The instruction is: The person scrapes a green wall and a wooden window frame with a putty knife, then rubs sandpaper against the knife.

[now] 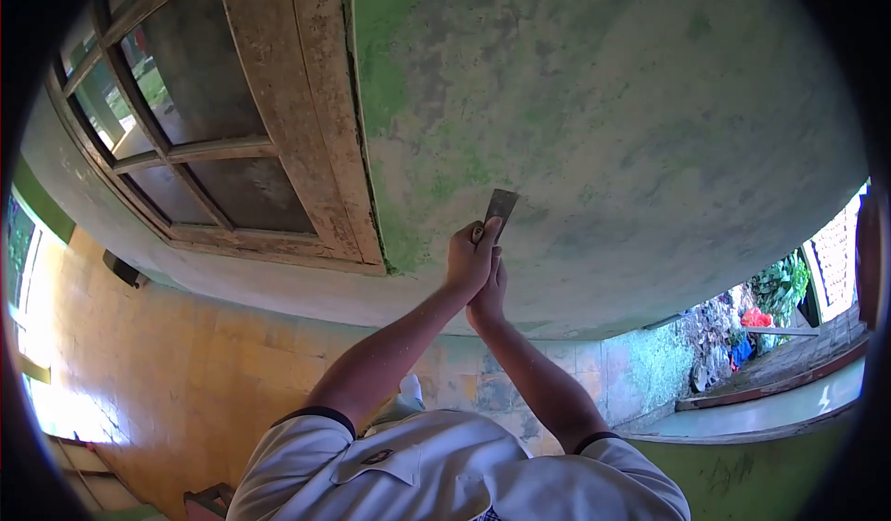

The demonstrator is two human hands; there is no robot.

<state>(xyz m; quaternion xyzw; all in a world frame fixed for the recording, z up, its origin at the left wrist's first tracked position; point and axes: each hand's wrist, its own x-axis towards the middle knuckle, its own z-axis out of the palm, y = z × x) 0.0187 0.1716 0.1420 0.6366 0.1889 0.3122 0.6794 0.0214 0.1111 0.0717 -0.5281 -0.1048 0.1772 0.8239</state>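
A putty knife (pixel 503 204) with a flat, dull metal blade points up against the wall (pixel 594 168), which shows worn patches of green paint and grey-white. My left hand (pixel 471 259) is closed around it, with the thumb lying along the lower part of the blade. Just below and to the right, my right hand (pixel 488 300) is also closed and presses against the left one. It seems to grip the handle, which the fingers mostly hide. The blade's wide end appears to touch the wall surface.
A weathered wooden window frame (pixel 320 131) with glass panes is set in the wall at left. Below lies a tiled floor (pixel 251 345), stained yellow-brown. At right, plants (pixel 781 284) and a heap of debris (pixel 710 340) lie beyond a low ledge (pixel 770 419).
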